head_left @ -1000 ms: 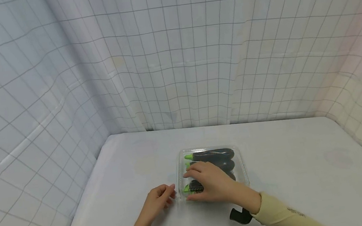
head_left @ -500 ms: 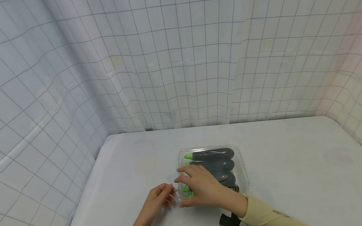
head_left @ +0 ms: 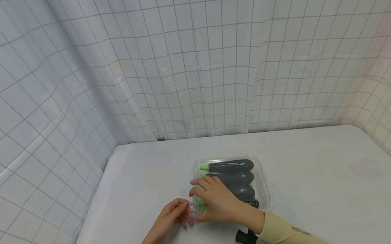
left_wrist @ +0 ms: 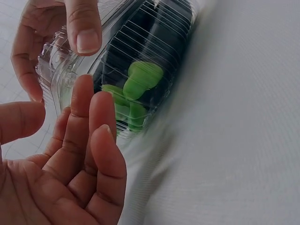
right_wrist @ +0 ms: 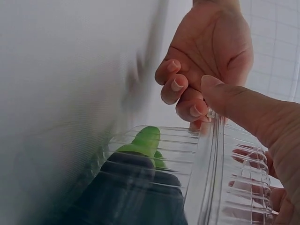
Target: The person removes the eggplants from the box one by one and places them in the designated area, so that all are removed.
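Observation:
A clear plastic clamshell box (head_left: 265,188) lies on the white table with several dark eggplants (head_left: 235,179) inside; their green stems (left_wrist: 143,77) point to the left end. My right hand (head_left: 216,203) grips the box's near-left part from above. In the right wrist view its thumb lies along the rim and its fingers bend over the ribbed lid. My left hand (head_left: 172,214) is at the left end of the box. In the left wrist view its loosely bent fingers touch or nearly touch the rim, with the thumb apart. The right hand hides part of the stems.
The white cloth-covered table (head_left: 319,172) extends to both sides of the box. White grid-patterned curtains (head_left: 187,58) enclose it at the back and sides. Black wrist mounts (head_left: 245,238) stick out below both hands.
My right hand has slid left along the box toward its left end, then nearly stopped. The left hand shifts only slightly, and the box stays almost in place.

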Available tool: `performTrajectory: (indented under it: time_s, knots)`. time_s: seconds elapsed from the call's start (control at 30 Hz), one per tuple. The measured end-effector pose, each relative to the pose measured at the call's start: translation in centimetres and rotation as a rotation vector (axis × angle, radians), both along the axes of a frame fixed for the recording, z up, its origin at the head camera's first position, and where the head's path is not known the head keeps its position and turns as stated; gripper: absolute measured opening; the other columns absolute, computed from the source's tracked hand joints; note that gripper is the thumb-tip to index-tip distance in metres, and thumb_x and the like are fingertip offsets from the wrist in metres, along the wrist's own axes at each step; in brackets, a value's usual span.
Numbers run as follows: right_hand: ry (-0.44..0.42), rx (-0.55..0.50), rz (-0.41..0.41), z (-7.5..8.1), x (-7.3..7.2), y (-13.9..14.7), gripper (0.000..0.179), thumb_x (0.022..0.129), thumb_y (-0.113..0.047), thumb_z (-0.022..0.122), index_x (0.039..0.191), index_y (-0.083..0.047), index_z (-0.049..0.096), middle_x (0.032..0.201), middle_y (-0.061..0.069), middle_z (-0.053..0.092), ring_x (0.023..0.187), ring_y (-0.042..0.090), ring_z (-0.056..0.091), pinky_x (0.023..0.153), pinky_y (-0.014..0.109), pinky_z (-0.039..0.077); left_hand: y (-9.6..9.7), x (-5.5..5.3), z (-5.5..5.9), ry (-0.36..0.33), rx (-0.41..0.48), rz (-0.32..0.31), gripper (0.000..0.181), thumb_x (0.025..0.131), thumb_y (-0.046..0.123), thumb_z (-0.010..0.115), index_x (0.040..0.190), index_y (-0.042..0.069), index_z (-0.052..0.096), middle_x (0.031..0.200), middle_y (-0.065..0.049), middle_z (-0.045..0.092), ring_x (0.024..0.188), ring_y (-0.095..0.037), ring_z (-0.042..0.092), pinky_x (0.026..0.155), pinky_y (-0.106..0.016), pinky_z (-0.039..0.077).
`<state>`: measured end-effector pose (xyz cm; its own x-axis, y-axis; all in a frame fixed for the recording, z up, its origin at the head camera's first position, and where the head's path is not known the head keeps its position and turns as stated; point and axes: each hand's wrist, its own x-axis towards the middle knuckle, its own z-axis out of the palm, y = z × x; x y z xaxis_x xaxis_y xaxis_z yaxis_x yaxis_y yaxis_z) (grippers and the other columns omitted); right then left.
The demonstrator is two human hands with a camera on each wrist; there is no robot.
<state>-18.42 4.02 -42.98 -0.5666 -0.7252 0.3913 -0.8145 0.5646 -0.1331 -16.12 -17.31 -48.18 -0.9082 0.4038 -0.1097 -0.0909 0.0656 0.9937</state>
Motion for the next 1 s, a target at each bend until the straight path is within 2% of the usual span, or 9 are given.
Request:
performTrajectory:
  time_s: [0.13, 0.4, 0.53, 0.8, 1.0]
  knots:
    - [0.003, -0.006, 0.021, -0.1, -0.1, 0.0, 0.057, 0.069, -0.048, 0.082, 0.113, -0.018, 0.06, 0.13, 0.006, 0.051, 0.119, 0.022, 0.044, 0.095, 0.041, 0.038, -0.2, -0.2, -0.3, -0.007, 0.021, -0.042, 0.037, 0.102, 0.029, 0.045, 0.114, -0.004, 0.051, 0.087, -0.007, 0.062, 0.079, -0.018, 0.061, 0.068, -0.029, 0.05]
    - [0.055, 0.01, 0.069, -0.3, -0.3, 0.1, 0.047, 0.079, -0.045, 0.076, 0.114, -0.017, 0.061, 0.13, 0.007, 0.05, 0.116, 0.022, 0.045, 0.093, 0.041, 0.04, -0.5, -0.4, -0.7, -0.016, 0.061, -0.119, 0.033, 0.103, 0.03, 0.041, 0.106, 0.001, 0.056, 0.091, -0.006, 0.065, 0.083, -0.017, 0.062, 0.07, -0.029, 0.05]
    - [0.091, 0.025, 0.075, -0.4, -0.2, 0.1, 0.034, 0.083, -0.043, 0.072, 0.108, -0.022, 0.066, 0.129, 0.006, 0.051, 0.11, 0.022, 0.047, 0.088, 0.039, 0.042, -0.4, -0.4, -0.8, 0.0, 0.079, -0.141, 0.034, 0.104, 0.03, 0.038, 0.103, 0.003, 0.058, 0.092, -0.007, 0.064, 0.083, -0.017, 0.062, 0.07, -0.029, 0.05]
    - [0.196, 0.002, 0.102, -0.8, -0.1, -0.2, 0.015, 0.084, -0.037, 0.072, 0.094, -0.025, 0.071, 0.123, 0.007, 0.056, 0.104, 0.024, 0.053, 0.082, 0.037, 0.045, -0.4, -0.4, -1.1, 0.025, 0.111, -0.139, 0.032, 0.105, 0.027, 0.036, 0.103, 0.002, 0.056, 0.093, -0.01, 0.064, 0.083, -0.017, 0.062, 0.071, -0.029, 0.05]
    - [0.274, -0.032, 0.101, -1.4, 0.0, -0.3, 0.012, 0.083, -0.036, 0.074, 0.084, -0.024, 0.071, 0.119, 0.006, 0.059, 0.106, 0.026, 0.056, 0.079, 0.035, 0.046, -0.5, -0.6, -1.5, 0.015, 0.153, -0.179, 0.029, 0.105, 0.026, 0.037, 0.105, 0.004, 0.055, 0.097, -0.013, 0.063, 0.087, -0.019, 0.061, 0.074, -0.03, 0.049]
